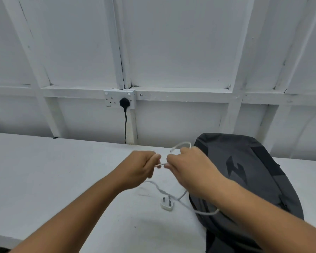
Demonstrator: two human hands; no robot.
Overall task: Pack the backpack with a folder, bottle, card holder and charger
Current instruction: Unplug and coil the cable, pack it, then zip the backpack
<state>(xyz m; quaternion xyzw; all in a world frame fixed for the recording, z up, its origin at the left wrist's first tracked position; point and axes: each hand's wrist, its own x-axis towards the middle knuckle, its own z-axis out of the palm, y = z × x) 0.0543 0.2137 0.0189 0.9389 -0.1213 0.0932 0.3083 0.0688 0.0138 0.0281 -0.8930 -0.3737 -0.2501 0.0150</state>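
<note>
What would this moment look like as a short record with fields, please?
Left hand: pinches the white charger cable
Right hand: grips the same cable, with a loop rising above it
Charger plug: lies on the table, pins up, untouched
Backpack: dark grey, lying on the table to the right of the hands; the cable crosses its left edge
Wall socket: black plug in its right outlet
Folder, bottle, card holder: not seen
</note>
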